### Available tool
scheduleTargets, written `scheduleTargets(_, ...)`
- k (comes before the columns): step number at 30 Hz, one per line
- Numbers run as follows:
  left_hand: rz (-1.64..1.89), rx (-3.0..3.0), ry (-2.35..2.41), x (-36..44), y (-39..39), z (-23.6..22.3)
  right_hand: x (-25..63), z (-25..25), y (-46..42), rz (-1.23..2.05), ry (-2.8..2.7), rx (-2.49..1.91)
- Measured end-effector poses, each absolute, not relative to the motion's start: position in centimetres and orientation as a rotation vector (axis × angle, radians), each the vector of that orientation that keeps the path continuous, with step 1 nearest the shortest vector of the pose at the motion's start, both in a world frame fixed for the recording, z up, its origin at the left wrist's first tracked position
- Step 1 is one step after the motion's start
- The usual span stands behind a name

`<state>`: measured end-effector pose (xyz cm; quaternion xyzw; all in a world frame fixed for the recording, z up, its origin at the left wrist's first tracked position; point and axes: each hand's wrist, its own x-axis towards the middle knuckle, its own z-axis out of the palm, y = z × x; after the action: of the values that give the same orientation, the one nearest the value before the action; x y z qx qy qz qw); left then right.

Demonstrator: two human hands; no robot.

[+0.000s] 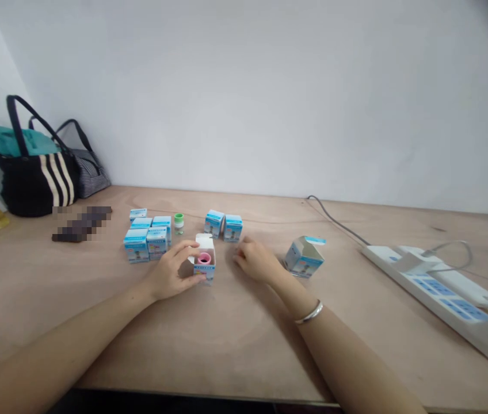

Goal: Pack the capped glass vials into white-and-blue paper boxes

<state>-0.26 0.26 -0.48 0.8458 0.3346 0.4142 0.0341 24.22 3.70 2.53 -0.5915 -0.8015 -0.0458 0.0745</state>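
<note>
In the head view a small blue-and-white carton [205, 275] stands upright with its top flaps up. A pink ring-shaped top [204, 259] with a dark centre shows inside it. My left hand [174, 270] grips this carton from its left side, thumb low at the front and fingers at the upper edge. To the right, apart from the carton, my right hand [255, 259] is low over the table with its fingers curled together. What those fingers hold, if anything, is hidden. Behind the carton stands a small clear bottle with a green cap [179, 218].
Several similar cartons [136, 247] cluster left of my left hand, and two more cartons [232, 229] stand behind. An opened carton [304, 259] tilts at right, near a white power strip [425, 287]. A dark pixelated object [82, 224] and striped bags [39, 181] are at left.
</note>
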Motion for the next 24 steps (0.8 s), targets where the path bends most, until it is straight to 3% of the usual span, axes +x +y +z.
scheduleTargets(4,1.267,2.600,1.036,-0.3,0.2,-0.5,23.7,3.0,3.3,-0.070,-2.423,-1.348)
scheduleTargets(11,1.281,2.594,1.001,-0.2,0.4,-0.4,21.4,4.2,2.1,0.236,-1.878,-0.648)
scheduleTargets(24,1.293,2.573,1.006,-0.2,0.5,-0.5,21.2,3.9,1.9,0.227,-2.180,-0.534)
